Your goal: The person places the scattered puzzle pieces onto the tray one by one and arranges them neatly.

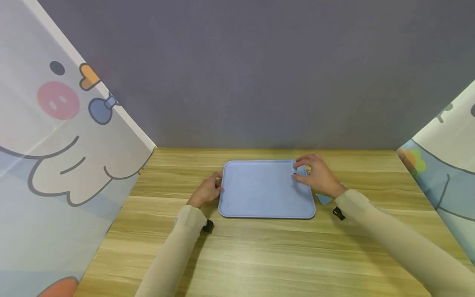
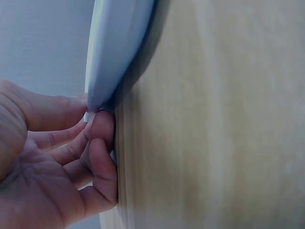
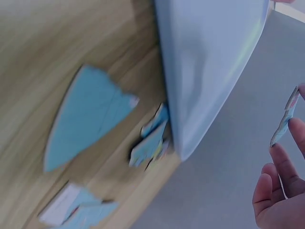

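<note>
A pale blue tray [image 1: 265,189] lies flat on the wooden table. At its left rim my left hand [image 1: 207,190] pinches the edge; in the left wrist view, the thumb is above the rim and curled fingers are beside and below it. Over the tray's far right corner, my right hand [image 1: 319,175] pinches a small light blue puzzle piece [image 1: 294,166] between thumb and fingers. The right wrist view shows this thin piece [image 3: 284,119] held edge-on, apart from the tray. A larger blue puzzle piece [image 1: 323,199] lies right of the tray, partly hidden by my right arm.
Beside the tray, the right wrist view shows a small heap of puzzle pieces [image 3: 150,138] and another blue and white group [image 3: 78,210]. A grey wall [image 1: 274,74] rises behind the table, with cartoon-printed panels [image 1: 55,165] at both sides.
</note>
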`<action>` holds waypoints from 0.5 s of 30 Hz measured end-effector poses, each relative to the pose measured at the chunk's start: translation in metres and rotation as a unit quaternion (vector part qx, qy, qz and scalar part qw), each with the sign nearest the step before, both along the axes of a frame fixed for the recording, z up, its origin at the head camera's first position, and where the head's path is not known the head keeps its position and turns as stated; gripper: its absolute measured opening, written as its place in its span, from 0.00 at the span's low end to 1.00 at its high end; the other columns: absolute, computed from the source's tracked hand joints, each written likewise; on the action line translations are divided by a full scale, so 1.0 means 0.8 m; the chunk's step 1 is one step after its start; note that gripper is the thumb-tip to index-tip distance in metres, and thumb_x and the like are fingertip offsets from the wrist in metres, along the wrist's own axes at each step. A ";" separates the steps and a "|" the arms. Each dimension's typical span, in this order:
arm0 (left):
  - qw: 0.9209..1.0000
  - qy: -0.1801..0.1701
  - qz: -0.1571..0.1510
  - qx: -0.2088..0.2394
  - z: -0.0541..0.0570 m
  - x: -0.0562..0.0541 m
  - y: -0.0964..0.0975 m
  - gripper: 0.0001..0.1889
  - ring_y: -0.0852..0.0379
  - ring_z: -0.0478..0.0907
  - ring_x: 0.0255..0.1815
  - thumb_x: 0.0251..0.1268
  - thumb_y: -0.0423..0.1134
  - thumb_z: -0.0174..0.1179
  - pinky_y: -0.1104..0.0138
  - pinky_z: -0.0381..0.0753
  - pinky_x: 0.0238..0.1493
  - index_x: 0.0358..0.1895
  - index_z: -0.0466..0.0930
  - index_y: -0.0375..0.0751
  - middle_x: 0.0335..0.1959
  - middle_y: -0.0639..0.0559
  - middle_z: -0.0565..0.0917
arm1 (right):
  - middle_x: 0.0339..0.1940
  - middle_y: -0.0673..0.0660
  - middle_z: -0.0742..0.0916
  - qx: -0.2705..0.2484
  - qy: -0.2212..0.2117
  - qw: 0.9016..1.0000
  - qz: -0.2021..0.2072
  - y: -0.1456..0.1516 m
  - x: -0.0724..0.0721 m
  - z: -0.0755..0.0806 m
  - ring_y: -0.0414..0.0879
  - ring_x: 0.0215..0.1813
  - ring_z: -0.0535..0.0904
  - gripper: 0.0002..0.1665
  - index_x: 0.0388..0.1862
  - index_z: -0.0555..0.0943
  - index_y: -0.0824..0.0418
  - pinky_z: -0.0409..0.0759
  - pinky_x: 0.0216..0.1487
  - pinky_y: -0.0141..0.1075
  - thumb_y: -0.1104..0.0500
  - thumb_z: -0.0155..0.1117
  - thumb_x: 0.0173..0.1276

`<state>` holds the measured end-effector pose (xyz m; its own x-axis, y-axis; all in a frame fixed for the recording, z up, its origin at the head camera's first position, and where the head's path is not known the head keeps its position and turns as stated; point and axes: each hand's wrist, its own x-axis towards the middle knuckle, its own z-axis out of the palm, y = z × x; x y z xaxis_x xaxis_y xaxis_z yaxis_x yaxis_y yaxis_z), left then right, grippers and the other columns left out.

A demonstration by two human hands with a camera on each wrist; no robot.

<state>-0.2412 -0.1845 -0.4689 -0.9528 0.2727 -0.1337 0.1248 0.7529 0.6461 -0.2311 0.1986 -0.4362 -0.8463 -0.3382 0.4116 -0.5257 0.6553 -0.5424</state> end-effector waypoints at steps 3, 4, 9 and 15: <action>1.000 0.008 0.002 0.006 -0.002 -0.001 -0.001 0.23 0.53 0.75 0.32 0.62 0.27 0.59 0.63 0.76 0.35 0.60 0.65 0.32 0.31 0.46 0.77 | 0.50 0.61 0.81 0.003 -0.015 1.000 0.004 -0.012 -0.004 -0.004 0.55 0.52 0.67 0.14 0.36 0.85 0.61 0.66 0.48 0.49 0.58 0.76 0.51; 1.000 0.011 0.002 0.006 -0.002 -0.001 -0.001 0.23 0.53 0.75 0.32 0.61 0.27 0.59 0.63 0.76 0.35 0.60 0.66 0.32 0.31 0.46 0.77 | 0.50 0.61 0.81 0.003 -0.019 1.000 0.005 -0.016 -0.005 -0.006 0.55 0.52 0.67 0.13 0.36 0.85 0.61 0.66 0.49 0.49 0.58 0.75 0.51; 1.000 0.018 0.000 0.008 -0.003 -0.001 0.000 0.23 0.52 0.75 0.32 0.61 0.26 0.59 0.62 0.76 0.35 0.59 0.66 0.32 0.32 0.46 0.78 | 0.49 0.63 0.81 -0.009 -0.033 0.999 0.022 -0.041 -0.011 -0.011 0.56 0.53 0.67 0.13 0.35 0.85 0.62 0.65 0.53 0.50 0.59 0.76 0.51; 1.000 0.025 -0.001 0.005 -0.003 0.000 0.001 0.23 0.53 0.74 0.30 0.60 0.26 0.60 0.63 0.76 0.34 0.59 0.66 0.33 0.30 0.47 0.77 | 0.49 0.62 0.82 -0.019 -0.053 0.997 0.045 -0.075 -0.018 -0.017 0.55 0.55 0.68 0.13 0.35 0.85 0.61 0.65 0.54 0.51 0.59 0.76 0.51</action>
<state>-0.2412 -0.1839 -0.4711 -0.9577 0.2752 -0.0843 0.1577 0.7467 0.6462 -0.2453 0.1383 -0.4501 -0.8527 -0.4006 0.3354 -0.5198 0.5867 -0.6209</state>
